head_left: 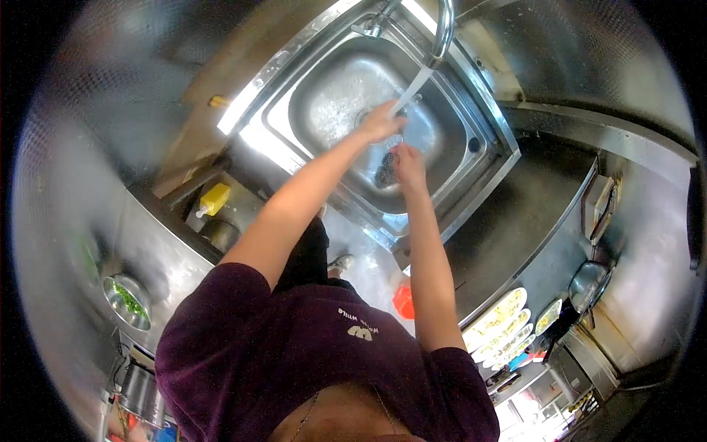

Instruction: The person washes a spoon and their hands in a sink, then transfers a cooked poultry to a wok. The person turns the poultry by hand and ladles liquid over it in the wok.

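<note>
Both of my hands are over the metal sink (309,92), close together. My left hand (381,123) is under the running water (411,92), its fingers curled; what it grips, if anything, is hidden. A little lower and to the right, my right hand (409,166) is closed, thumb side up. A dark, rounded object (384,173) with a patchy surface shows beside it, against the sink floor. A thin pale edge runs between the two hands, too small to name. The curved faucet (444,33) pours from above.
A yellow bottle (214,199) stands on the left. Beyond it is a metal bowl (127,302) of chopped greens. Long white plates of food (501,320) line the right counter, near a steel pan (588,286). A red container (403,300) is below the sink edge.
</note>
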The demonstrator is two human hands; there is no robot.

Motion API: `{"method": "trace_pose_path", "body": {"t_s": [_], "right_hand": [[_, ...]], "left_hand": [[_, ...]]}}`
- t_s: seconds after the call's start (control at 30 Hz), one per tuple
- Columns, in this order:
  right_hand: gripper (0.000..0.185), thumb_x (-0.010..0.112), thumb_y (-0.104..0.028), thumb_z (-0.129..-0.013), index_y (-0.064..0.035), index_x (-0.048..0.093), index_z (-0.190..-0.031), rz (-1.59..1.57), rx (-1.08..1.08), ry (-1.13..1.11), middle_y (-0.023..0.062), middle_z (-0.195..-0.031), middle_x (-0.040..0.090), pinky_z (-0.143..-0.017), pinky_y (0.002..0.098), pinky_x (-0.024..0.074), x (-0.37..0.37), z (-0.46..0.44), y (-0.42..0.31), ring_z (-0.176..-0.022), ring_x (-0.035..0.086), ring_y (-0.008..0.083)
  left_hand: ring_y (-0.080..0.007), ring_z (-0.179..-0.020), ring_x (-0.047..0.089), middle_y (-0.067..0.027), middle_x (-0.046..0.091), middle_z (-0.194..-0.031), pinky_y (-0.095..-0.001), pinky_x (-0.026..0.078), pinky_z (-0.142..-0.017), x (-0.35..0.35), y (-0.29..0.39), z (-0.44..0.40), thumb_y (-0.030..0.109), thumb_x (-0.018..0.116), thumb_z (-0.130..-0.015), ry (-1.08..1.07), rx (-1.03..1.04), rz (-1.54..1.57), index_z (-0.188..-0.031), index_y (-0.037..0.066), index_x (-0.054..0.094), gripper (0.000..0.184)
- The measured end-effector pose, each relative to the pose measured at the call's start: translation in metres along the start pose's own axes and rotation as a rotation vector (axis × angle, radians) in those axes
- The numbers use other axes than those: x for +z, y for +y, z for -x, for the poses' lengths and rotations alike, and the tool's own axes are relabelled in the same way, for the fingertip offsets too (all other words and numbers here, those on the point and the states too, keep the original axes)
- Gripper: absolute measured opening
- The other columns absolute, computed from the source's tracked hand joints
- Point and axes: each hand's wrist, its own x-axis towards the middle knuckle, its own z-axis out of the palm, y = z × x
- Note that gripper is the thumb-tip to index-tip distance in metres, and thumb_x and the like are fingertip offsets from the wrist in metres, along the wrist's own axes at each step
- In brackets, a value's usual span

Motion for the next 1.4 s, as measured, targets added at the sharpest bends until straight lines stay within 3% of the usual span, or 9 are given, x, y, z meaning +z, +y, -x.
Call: {"method": "trace_pose_path", "body": {"t_s": [0.13,0.23,0.43,0.63,0.73,0.93,1.03,1.23,1.4], "right_hand": [[0.022,0.046,-0.025,-0.085,-0.0062,0.056,-0.079,-0.11,0.095,0.037,-0.0023,-0.049,0.04,-0.03,0.0212,0.0198,-0.001,0.021,-0.011,-0.034,0.03,0.006],[0.018,0.045,-0.02,-0.084,-0.0062,0.052,-0.074,-0.216,0.142,-0.007,-0.001,-0.048,0.04,-0.031,0.0232,0.0222,0.013,0.022,-0.025,-0.033,0.03,0.0082],[0.015,0.043,-0.016,-0.081,-0.0081,0.044,-0.068,-0.39,0.27,-0.129,0.0021,-0.047,0.039,-0.032,0.0281,0.0265,0.037,-0.009,-0.033,-0.032,0.03,0.0121],[0.012,0.045,-0.017,-0.081,-0.0064,0.05,-0.079,-0.291,0.258,-0.101,0.0014,-0.046,0.038,-0.03,0.0264,0.0199,0.03,0.006,-0.02,-0.031,0.027,0.0097],[0.013,0.045,-0.018,-0.081,-0.007,0.052,-0.082,-0.246,0.275,-0.105,0.0006,-0.046,0.038,-0.03,0.0246,0.0181,0.007,0.009,-0.017,-0.031,0.026,0.0087],[0.015,0.046,-0.02,-0.083,-0.0086,0.056,-0.086,-0.098,0.222,-0.174,-0.0023,-0.046,0.037,-0.032,0.0228,0.017,-0.013,0.016,-0.033,-0.034,0.026,0.007],[0.016,0.046,-0.02,-0.084,-0.0086,0.056,-0.087,-0.09,0.16,-0.076,-0.0031,-0.046,0.037,-0.033,0.0219,0.0171,-0.008,0.018,-0.026,-0.035,0.027,0.0063],[0.017,0.045,-0.019,-0.085,-0.0072,0.052,-0.075,-0.318,0.134,0.073,-0.0013,-0.047,0.039,-0.032,0.0235,0.0218,0.022,0.002,-0.028,-0.036,0.031,0.0076],[0.025,0.045,-0.025,-0.086,-0.0071,0.047,-0.069,-0.4,0.322,-0.06,0.0023,-0.048,0.04,-0.031,0.0269,0.0239,0.039,-0.024,-0.013,-0.033,0.031,0.0109]], "left_hand": [[-0.0205,-0.059,0.056,-0.0071,0.058,-0.065,-0.0336,0.045,-0.059,-0.005,0.023,0.0,0.02,0.055,-0.079,-0.115,-0.237,-0.108,-0.091,0.003,0.058,0.02],[-0.021,-0.071,0.057,-0.0149,0.058,-0.082,-0.0338,0.045,-0.065,-0.008,0.025,0.008,0.023,0.05,-0.082,-0.049,-0.172,-0.233,-0.1,0.001,0.053,0.029],[-0.019,-0.07,0.056,-0.0121,0.057,-0.082,-0.0312,0.044,-0.065,-0.001,-0.037,0.022,0.014,0.051,-0.079,0.124,-0.154,0.422,-0.109,0.004,0.048,0.031],[-0.0252,-0.076,0.059,-0.0136,0.06,-0.085,-0.0359,0.046,-0.066,-0.02,-0.012,0.016,0.019,0.049,-0.085,0.0,0.06,-0.347,-0.098,0.004,0.054,0.021],[-0.0288,-0.079,0.059,-0.0171,0.06,-0.085,-0.0368,0.046,-0.068,-0.016,-0.008,-0.001,0.021,0.055,-0.079,-0.198,-0.058,-0.43,-0.093,0.009,0.057,0.018],[-0.0277,-0.077,0.059,-0.0134,0.06,-0.081,-0.0375,0.045,-0.066,-0.021,-0.008,-0.021,0.032,0.051,-0.081,-0.494,0.429,-0.375,-0.084,0.008,0.057,0.025],[-0.0278,-0.076,0.058,-0.013,0.06,-0.078,-0.0372,0.045,-0.065,-0.021,0.002,-0.021,0.031,0.049,-0.082,-0.463,0.355,-0.347,-0.082,0.007,0.057,0.024],[-0.0252,-0.061,0.058,-0.0138,0.058,-0.067,-0.0358,0.045,-0.057,0.013,0.01,0.019,0.02,0.042,-0.084,0.283,0.012,-0.129,-0.079,0.004,0.055,0.021],[-0.0153,-0.049,0.053,-0.007,0.051,-0.056,-0.0308,0.041,-0.043,0.001,-0.011,0.04,0.008,0.04,-0.081,0.125,-0.32,0.367,-0.078,0.002,0.054,0.016]]}}
